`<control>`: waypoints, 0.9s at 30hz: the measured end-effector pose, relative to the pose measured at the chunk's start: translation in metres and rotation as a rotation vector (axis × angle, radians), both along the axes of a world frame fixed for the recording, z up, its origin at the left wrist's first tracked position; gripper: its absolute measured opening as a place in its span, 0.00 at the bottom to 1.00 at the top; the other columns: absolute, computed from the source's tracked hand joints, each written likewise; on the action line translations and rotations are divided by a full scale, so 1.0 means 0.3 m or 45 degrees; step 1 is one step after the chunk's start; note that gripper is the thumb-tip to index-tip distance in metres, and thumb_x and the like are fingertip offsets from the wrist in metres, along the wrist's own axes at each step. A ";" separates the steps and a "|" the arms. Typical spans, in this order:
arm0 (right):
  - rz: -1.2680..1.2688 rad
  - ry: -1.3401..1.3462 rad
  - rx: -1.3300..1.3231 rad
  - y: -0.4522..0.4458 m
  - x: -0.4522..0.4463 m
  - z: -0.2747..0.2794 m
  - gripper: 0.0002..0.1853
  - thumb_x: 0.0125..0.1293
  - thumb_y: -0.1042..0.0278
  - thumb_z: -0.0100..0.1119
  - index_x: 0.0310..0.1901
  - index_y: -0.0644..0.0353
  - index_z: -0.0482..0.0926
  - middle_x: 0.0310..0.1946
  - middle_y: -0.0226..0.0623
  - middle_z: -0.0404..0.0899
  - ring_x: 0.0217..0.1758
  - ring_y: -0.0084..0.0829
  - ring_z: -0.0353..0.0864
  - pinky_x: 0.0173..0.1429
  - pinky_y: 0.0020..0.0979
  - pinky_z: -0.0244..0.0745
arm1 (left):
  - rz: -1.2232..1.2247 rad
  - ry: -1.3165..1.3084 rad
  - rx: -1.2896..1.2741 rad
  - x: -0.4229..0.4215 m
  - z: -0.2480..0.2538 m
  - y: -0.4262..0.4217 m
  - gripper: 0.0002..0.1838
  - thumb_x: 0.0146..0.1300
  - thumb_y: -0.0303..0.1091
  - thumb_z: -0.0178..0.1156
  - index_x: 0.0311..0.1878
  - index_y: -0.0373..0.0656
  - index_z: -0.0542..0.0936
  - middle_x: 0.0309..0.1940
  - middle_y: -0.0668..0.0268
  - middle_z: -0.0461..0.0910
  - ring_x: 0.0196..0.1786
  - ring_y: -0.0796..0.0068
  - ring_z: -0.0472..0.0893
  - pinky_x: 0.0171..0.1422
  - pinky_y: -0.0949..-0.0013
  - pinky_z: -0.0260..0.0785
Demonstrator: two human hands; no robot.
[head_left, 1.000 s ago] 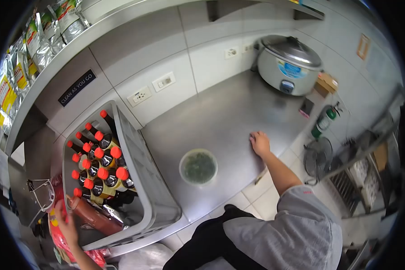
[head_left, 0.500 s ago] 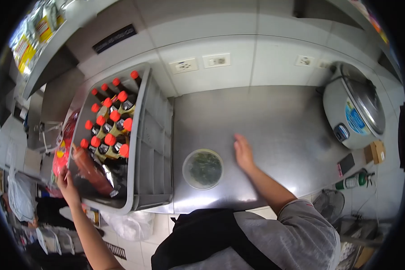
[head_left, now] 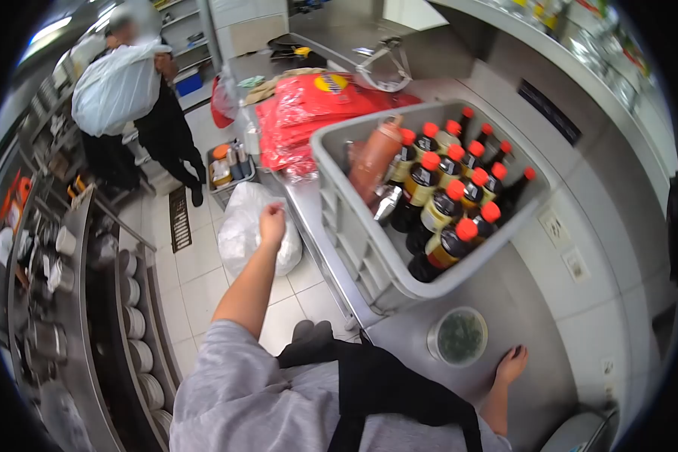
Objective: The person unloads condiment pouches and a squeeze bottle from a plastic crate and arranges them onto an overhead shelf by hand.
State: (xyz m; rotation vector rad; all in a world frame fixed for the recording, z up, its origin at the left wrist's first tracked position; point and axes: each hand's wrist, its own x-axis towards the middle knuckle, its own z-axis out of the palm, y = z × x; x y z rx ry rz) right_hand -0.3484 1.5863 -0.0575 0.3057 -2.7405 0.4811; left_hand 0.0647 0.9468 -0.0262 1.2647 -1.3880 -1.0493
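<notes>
My left hand [head_left: 272, 224] is in the air left of the counter edge, in front of a stuffed white plastic bag [head_left: 241, 226]. Its fingers are curled in, and nothing shows in them. My right hand [head_left: 512, 364] rests by the steel counter, just right of a round clear container of dark green leaves [head_left: 461, 337]. Its fingers are loosely bent and apart; a small dark spot shows between them, perhaps shadow. A grey crate [head_left: 369, 282] stands above the container, holding several dark sauce bottles with red caps [head_left: 437, 207] and a reddish-brown filled plastic packet [head_left: 375, 160].
Red plastic packages [head_left: 316, 109] lie behind the crate. A person in dark clothes [head_left: 166, 128] carries a big white bag [head_left: 117, 87] along the aisle. Steel shelves with stacked bowls [head_left: 135, 320] line the left. A metal pot [head_left: 580, 433] sits at lower right.
The view has swung left, bringing the aisle and people into sight. My left hand has left the crate's rim and its fingers have curled. My right hand stays near the container.
</notes>
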 end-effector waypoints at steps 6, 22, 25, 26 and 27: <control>0.076 -0.118 0.002 0.144 0.115 -0.058 0.21 0.70 0.68 0.47 0.61 0.68 0.67 0.65 0.53 0.63 0.67 0.52 0.63 0.70 0.43 0.60 | -0.063 -0.160 -0.026 -0.063 -0.108 -0.097 0.10 0.58 0.27 0.56 0.43 0.40 0.81 0.32 0.61 0.80 0.35 0.69 0.78 0.43 0.68 0.71; -0.006 -0.514 -0.167 -1.306 1.026 0.361 0.19 0.68 0.60 0.50 0.47 0.69 0.78 0.43 0.58 0.78 0.48 0.56 0.75 0.55 0.48 0.69 | 0.284 0.114 -0.333 -0.075 -0.042 -1.545 0.15 0.60 0.29 0.58 0.50 0.38 0.75 0.45 0.59 0.72 0.43 0.68 0.74 0.52 0.65 0.68; 0.120 -0.690 -0.175 -1.612 0.982 0.312 0.19 0.68 0.60 0.50 0.47 0.69 0.79 0.43 0.57 0.78 0.47 0.54 0.76 0.55 0.48 0.70 | 0.129 0.042 -0.243 -0.083 -0.046 -1.678 0.21 0.63 0.36 0.58 0.57 0.38 0.73 0.52 0.52 0.71 0.53 0.61 0.74 0.59 0.62 0.66; 0.158 -0.738 -0.159 -1.701 0.967 0.296 0.19 0.68 0.60 0.50 0.47 0.69 0.79 0.42 0.56 0.78 0.47 0.54 0.76 0.55 0.48 0.70 | 0.115 0.033 -0.235 -0.104 -0.046 -1.732 0.22 0.64 0.38 0.57 0.58 0.37 0.72 0.54 0.51 0.71 0.55 0.58 0.74 0.61 0.61 0.65; 0.196 -0.779 -0.152 -1.784 0.948 0.280 0.19 0.68 0.60 0.50 0.47 0.68 0.79 0.42 0.56 0.79 0.47 0.54 0.76 0.55 0.48 0.70 | 0.103 0.025 -0.225 -0.126 -0.048 -1.779 0.23 0.65 0.40 0.57 0.59 0.37 0.72 0.56 0.50 0.71 0.58 0.55 0.73 0.63 0.60 0.64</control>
